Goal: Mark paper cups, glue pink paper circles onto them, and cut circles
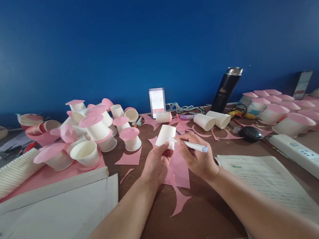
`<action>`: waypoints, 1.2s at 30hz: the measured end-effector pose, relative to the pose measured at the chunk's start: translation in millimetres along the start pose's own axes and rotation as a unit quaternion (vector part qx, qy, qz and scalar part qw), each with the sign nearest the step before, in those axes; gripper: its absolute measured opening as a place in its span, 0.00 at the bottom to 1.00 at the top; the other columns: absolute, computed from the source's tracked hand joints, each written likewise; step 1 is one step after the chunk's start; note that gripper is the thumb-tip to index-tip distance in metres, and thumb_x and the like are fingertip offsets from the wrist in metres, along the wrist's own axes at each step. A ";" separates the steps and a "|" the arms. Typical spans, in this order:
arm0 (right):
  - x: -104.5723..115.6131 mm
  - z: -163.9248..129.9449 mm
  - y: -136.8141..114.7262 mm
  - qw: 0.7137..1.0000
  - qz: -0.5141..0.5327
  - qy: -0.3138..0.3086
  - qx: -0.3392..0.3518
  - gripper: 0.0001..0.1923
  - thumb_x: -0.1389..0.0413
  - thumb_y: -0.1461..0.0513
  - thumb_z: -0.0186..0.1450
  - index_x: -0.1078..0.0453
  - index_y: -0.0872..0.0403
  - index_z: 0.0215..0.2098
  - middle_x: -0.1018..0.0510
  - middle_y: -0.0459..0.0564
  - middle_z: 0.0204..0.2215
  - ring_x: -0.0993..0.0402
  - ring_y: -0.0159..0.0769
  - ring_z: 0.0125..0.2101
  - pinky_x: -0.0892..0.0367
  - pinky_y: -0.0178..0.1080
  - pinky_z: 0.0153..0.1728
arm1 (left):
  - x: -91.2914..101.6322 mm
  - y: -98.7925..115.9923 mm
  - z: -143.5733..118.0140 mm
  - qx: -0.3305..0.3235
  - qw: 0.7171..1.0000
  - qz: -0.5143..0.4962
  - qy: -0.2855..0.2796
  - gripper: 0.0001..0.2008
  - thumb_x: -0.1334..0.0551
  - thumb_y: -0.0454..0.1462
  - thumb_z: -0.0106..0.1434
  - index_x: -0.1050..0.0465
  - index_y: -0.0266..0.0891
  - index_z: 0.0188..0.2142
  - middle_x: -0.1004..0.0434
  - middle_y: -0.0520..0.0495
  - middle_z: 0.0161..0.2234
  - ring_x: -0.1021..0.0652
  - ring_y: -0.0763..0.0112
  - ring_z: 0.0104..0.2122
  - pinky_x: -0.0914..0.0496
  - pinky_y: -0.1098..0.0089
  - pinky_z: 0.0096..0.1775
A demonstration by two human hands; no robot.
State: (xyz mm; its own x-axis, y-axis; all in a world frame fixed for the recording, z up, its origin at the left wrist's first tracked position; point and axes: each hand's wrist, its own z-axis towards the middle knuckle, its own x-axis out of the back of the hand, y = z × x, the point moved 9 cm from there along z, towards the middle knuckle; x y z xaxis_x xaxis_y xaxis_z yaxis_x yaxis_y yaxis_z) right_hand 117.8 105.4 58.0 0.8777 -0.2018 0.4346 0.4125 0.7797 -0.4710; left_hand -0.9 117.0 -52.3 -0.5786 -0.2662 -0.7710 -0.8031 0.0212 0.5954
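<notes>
Your left hand [158, 164]: thumb and fingers closed on the lower end of the white paper cup [164, 133], most of which projects beyond them. Your right hand [198, 156]: fingers closed round the pen [194, 146], tip end by the cup's right side; contact unclear.

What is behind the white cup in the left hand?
Behind the white cup in the left hand, another cup lies on its side near pink paper scraps, with a blurred bright panel beyond. Whatever lies directly behind the held cup is covered.
</notes>
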 end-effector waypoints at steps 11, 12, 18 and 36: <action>-0.6 0.3 0.4 1.000 -0.004 -0.006 0.002 0.05 0.49 0.63 0.66 0.31 0.52 0.36 0.23 0.49 0.31 0.25 0.36 0.33 0.30 0.38 0.37 | 0.1 0.5 -1.4 0.004 1.000 -0.005 0.009 0.06 0.33 0.29 0.52 0.26 0.33 0.32 0.23 0.47 0.34 0.26 0.76 0.32 0.33 0.74 0.38; -0.7 0.4 0.6 1.000 -0.005 -0.006 0.002 0.05 0.49 0.63 0.66 0.31 0.52 0.36 0.23 0.49 0.31 0.25 0.36 0.34 0.30 0.38 0.37 | -0.5 0.6 -1.7 0.006 1.000 -0.006 0.009 0.06 0.34 0.29 0.52 0.26 0.33 0.32 0.23 0.47 0.34 0.26 0.76 0.32 0.33 0.74 0.38; -0.5 0.3 0.0 1.000 -0.003 -0.006 0.005 0.05 0.49 0.64 0.66 0.30 0.52 0.36 0.23 0.49 0.31 0.25 0.36 0.33 0.30 0.38 0.36 | -3.5 2.6 -3.8 0.008 1.000 -0.010 0.014 0.02 0.37 0.29 0.55 0.26 0.33 0.30 0.23 0.46 0.33 0.25 0.75 0.32 0.33 0.74 0.37; -2.8 -3.0 -1.8 1.000 0.000 -0.016 -0.004 0.04 0.47 0.63 0.65 0.31 0.53 0.33 0.23 0.48 0.29 0.26 0.33 0.29 0.33 0.34 0.33 | -7.4 3.1 -1.9 0.005 1.000 -0.018 -0.016 0.05 0.41 0.32 0.60 0.25 0.36 0.30 0.24 0.44 0.34 0.26 0.71 0.36 0.32 0.72 0.40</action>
State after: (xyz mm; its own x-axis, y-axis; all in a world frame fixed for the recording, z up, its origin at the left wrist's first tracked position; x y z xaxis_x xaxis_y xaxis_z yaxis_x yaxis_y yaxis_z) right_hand 115.3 102.8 55.4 0.8695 -0.1828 0.4590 0.4145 0.7752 -0.4766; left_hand 1.2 117.2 -44.3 -0.5537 -0.2368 -0.7983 -0.8246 0.0224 0.5653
